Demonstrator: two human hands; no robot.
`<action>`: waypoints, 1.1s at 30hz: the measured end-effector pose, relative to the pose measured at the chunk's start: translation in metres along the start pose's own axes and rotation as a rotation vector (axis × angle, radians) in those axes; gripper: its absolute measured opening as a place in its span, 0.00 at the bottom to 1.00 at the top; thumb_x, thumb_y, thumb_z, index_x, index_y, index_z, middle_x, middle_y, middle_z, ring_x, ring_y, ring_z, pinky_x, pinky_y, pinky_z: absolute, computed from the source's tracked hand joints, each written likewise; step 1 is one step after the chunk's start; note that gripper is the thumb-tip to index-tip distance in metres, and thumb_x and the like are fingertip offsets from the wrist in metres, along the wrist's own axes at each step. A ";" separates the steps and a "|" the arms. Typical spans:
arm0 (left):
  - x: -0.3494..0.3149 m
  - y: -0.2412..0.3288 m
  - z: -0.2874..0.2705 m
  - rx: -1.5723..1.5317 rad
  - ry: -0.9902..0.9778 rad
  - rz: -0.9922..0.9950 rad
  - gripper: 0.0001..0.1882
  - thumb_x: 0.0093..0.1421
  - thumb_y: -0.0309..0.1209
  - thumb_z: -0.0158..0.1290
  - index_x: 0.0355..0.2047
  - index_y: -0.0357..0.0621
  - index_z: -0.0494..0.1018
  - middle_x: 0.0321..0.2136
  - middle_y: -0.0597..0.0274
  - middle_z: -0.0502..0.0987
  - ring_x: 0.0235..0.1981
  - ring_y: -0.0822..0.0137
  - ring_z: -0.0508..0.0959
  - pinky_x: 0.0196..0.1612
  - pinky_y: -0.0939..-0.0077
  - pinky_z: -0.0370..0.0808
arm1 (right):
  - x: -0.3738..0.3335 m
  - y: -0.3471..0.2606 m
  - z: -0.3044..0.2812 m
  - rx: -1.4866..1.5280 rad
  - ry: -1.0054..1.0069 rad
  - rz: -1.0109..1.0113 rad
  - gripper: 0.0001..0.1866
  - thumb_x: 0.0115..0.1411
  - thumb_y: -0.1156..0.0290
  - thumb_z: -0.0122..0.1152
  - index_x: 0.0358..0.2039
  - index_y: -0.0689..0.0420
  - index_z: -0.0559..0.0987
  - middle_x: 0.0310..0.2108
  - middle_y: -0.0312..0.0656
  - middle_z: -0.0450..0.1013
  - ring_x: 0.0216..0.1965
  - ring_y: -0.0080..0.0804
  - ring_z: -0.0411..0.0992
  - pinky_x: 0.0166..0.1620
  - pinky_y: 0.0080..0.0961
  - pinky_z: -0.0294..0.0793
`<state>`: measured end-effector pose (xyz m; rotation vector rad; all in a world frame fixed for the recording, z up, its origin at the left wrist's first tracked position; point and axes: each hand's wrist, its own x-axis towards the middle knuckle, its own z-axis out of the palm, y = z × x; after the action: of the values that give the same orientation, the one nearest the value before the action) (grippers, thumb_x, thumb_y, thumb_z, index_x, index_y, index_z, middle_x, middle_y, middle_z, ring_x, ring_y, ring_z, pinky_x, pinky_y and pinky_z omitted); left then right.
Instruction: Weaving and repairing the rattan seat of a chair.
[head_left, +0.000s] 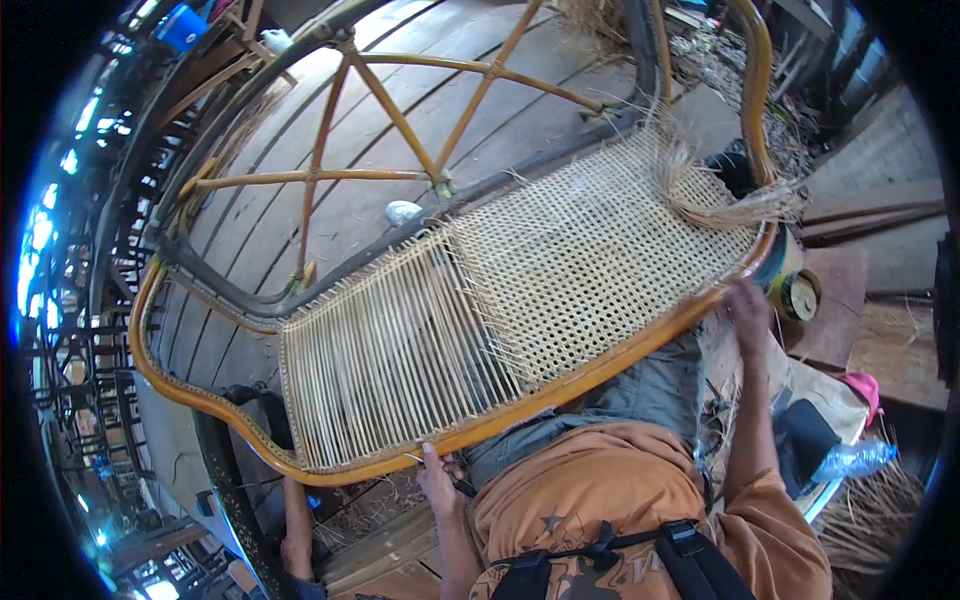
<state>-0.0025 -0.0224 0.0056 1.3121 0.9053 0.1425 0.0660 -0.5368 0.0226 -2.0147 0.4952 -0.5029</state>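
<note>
A large rattan seat frame (590, 382) with an orange-brown rail lies tilted across my lap. Its right part carries a finished-looking open cane weave (580, 270). The left part has only parallel cane strands (380, 350), with dark gaps near the weave's edge. My left hand (437, 480) grips the near rail from below, thumb up against its edge; its other fingers are partly hidden. At the rail's right end is my right hand (747, 308), close against the wood; its fingers are smeared. A loose bundle of cane strips (690, 200) rests over the weave's far right corner.
Crossed rattan poles (490, 70) form the frame's far side above a plank floor (360, 120). A round can (800, 295) stands beyond my right hand. A clear plastic bottle (855, 460) lies at right, near cane scraps (880, 515). A blue container (180, 28) is at far left.
</note>
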 end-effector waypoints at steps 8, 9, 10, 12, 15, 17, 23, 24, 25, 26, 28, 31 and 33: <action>-0.005 0.004 0.007 -0.205 0.022 -0.165 0.16 0.56 0.43 0.54 0.26 0.47 0.64 0.15 0.69 0.62 0.11 0.75 0.62 0.12 0.82 0.60 | 0.092 0.035 -0.048 0.289 0.246 0.632 0.26 0.60 0.51 0.50 0.43 0.63 0.71 0.38 0.39 0.70 0.35 0.32 0.69 0.38 0.27 0.68; -0.006 0.005 0.007 -0.218 0.000 -0.163 0.14 0.56 0.41 0.55 0.26 0.46 0.65 0.14 0.69 0.62 0.11 0.75 0.62 0.12 0.82 0.60 | 0.100 0.049 -0.044 0.297 0.244 0.633 0.26 0.60 0.51 0.50 0.43 0.63 0.71 0.38 0.39 0.70 0.35 0.32 0.69 0.38 0.27 0.68; -0.008 0.007 0.010 -0.214 0.000 -0.157 0.14 0.56 0.41 0.55 0.26 0.46 0.65 0.14 0.69 0.62 0.11 0.75 0.62 0.12 0.82 0.60 | 0.110 0.075 -0.038 0.390 0.262 0.502 0.27 0.60 0.49 0.49 0.42 0.64 0.72 0.37 0.39 0.70 0.35 0.32 0.69 0.38 0.29 0.68; -0.013 0.010 0.014 -0.249 0.018 -0.143 0.13 0.56 0.40 0.55 0.27 0.47 0.64 0.15 0.70 0.62 0.11 0.76 0.61 0.12 0.82 0.59 | 0.120 0.123 -0.033 0.340 0.272 0.237 0.29 0.62 0.47 0.44 0.40 0.66 0.72 0.34 0.42 0.71 0.34 0.33 0.69 0.38 0.32 0.67; -0.019 0.014 0.018 -0.243 0.119 -0.089 0.14 0.56 0.40 0.55 0.28 0.47 0.64 0.15 0.71 0.62 0.11 0.77 0.61 0.12 0.82 0.59 | 0.130 0.148 -0.040 0.029 0.278 0.217 0.30 0.62 0.47 0.43 0.38 0.67 0.72 0.30 0.44 0.71 0.32 0.34 0.69 0.38 0.32 0.66; -0.016 0.024 0.028 -0.236 0.142 -0.081 0.13 0.56 0.40 0.55 0.28 0.47 0.64 0.14 0.71 0.62 0.11 0.77 0.61 0.11 0.82 0.59 | 0.126 0.151 -0.039 0.112 0.227 0.151 0.31 0.62 0.46 0.41 0.36 0.68 0.72 0.29 0.45 0.71 0.31 0.35 0.69 0.36 0.32 0.66; -0.001 0.063 0.038 -0.116 0.275 -0.064 0.15 0.56 0.44 0.54 0.26 0.50 0.64 0.13 0.73 0.60 0.09 0.77 0.59 0.10 0.84 0.57 | 0.106 0.133 -0.062 -0.072 0.123 0.464 0.31 0.63 0.49 0.40 0.36 0.72 0.72 0.30 0.49 0.73 0.29 0.38 0.70 0.36 0.34 0.67; 0.009 0.067 0.042 -0.126 0.262 -0.036 0.15 0.56 0.44 0.54 0.26 0.49 0.64 0.13 0.73 0.59 0.09 0.77 0.59 0.10 0.84 0.57 | 0.103 0.129 -0.063 -0.216 0.111 0.386 0.30 0.63 0.50 0.40 0.35 0.71 0.72 0.31 0.50 0.73 0.30 0.41 0.70 0.35 0.36 0.68; 0.019 0.069 0.040 -0.124 0.249 -0.042 0.15 0.56 0.44 0.54 0.26 0.49 0.64 0.13 0.73 0.59 0.09 0.77 0.59 0.10 0.84 0.57 | 0.107 0.143 -0.067 -0.380 0.088 0.385 0.29 0.63 0.51 0.40 0.36 0.70 0.71 0.28 0.48 0.72 0.29 0.42 0.71 0.33 0.35 0.67; 0.031 0.064 0.034 -0.156 0.256 -0.032 0.15 0.56 0.44 0.54 0.26 0.49 0.64 0.12 0.73 0.59 0.10 0.77 0.59 0.10 0.84 0.57 | 0.103 0.122 -0.051 -0.234 0.082 0.385 0.27 0.63 0.51 0.40 0.35 0.68 0.71 0.24 0.45 0.71 0.25 0.38 0.70 0.29 0.33 0.67; 0.033 0.072 0.040 -0.175 0.300 -0.037 0.16 0.56 0.44 0.54 0.26 0.47 0.64 0.12 0.72 0.60 0.10 0.77 0.61 0.10 0.85 0.57 | 0.084 0.051 -0.045 -0.107 0.081 0.388 0.25 0.63 0.52 0.41 0.34 0.65 0.71 0.20 0.41 0.69 0.21 0.35 0.69 0.24 0.31 0.66; 0.038 0.070 0.048 -0.120 0.266 0.032 0.16 0.56 0.44 0.54 0.25 0.47 0.65 0.13 0.72 0.61 0.10 0.77 0.61 0.10 0.85 0.58 | 0.072 0.011 -0.060 0.082 0.005 0.592 0.19 0.63 0.53 0.43 0.31 0.58 0.69 0.15 0.35 0.63 0.13 0.24 0.62 0.16 0.23 0.61; 0.038 0.072 0.049 -0.124 0.273 0.038 0.16 0.56 0.44 0.54 0.26 0.46 0.66 0.13 0.72 0.61 0.10 0.77 0.61 0.10 0.85 0.58 | 0.078 0.017 -0.067 0.225 -0.138 0.563 0.16 0.62 0.54 0.45 0.29 0.54 0.66 0.14 0.32 0.61 0.10 0.20 0.59 0.12 0.19 0.57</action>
<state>0.0820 -0.0173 0.0492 1.2122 1.0850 0.4089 0.0925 -0.6336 0.0486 -1.5885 0.8424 -0.0669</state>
